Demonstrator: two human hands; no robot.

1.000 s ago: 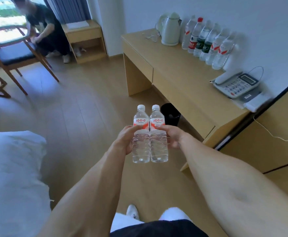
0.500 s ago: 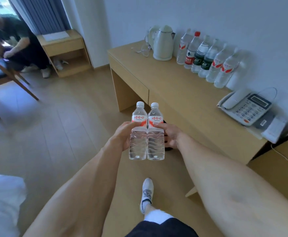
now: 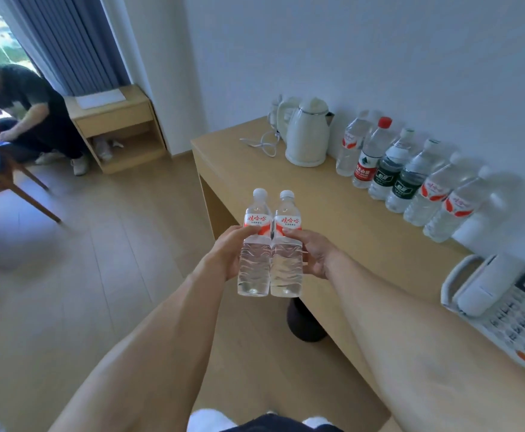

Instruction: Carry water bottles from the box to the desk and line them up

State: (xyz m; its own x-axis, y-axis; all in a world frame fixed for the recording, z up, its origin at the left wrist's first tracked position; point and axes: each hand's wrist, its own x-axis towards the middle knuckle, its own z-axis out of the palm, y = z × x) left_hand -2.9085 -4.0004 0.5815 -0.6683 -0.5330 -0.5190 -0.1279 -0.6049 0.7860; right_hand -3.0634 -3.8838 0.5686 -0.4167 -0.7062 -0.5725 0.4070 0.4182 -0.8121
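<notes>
Over the last second the desk [image 3: 286, 194] has swung in from far ahead to just beyond the knuckles, so the carry is nearly over and the set-down is next.

The left hand [image 3: 224, 254] grips the left bottle [image 3: 255, 254], fingers curled round its waist from the outer side, thumb up at the red label. That bottle stands upright and touches its twin along the full side. The right bottle [image 3: 286, 254] is upright too, gripped by the right hand [image 3: 314, 252], whose fingers wrap its outer side with the thumb on the label. Both grips look unchanged from a second ago; the pair has ridden along without tilting or parting.

Beyond the right fingertips and further right, the row [image 3: 411, 179] of six bottles already stands along the wall, starting beside the kettle [image 3: 308, 135]. Its near end lies well to the right of the right hand, with a phone [image 3: 501, 304] further on. My guess is the two newcomers belong at that near end, so the hands must reach forward and right over the desk edge and lower the pair without knocking the last bottle.
</notes>
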